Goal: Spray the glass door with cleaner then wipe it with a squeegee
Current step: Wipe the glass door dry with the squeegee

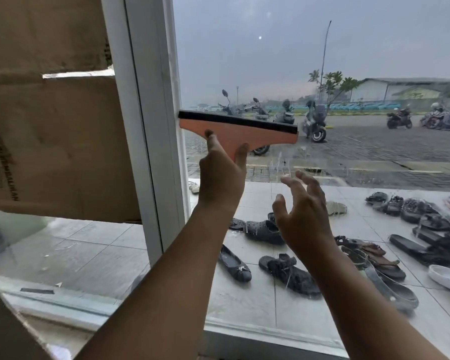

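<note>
Orange squeegee [238, 131] clamped in your left hand [222, 178] fingers, blade lay on glass door [322, 61] beside white frame [151, 100]; your right hand [304, 214] hovered, fingers apart, empty.

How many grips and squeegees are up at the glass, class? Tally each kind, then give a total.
Grips: 2 (left grip, right grip)
Squeegee: 1
Total: 3

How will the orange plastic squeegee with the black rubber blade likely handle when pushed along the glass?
Probably light: the left hand alone holds the orange plastic squeegee up by its handle. The body looks rigid, its blade edge straight. It may be slippery, since the glass door shows wet streaks.
</note>
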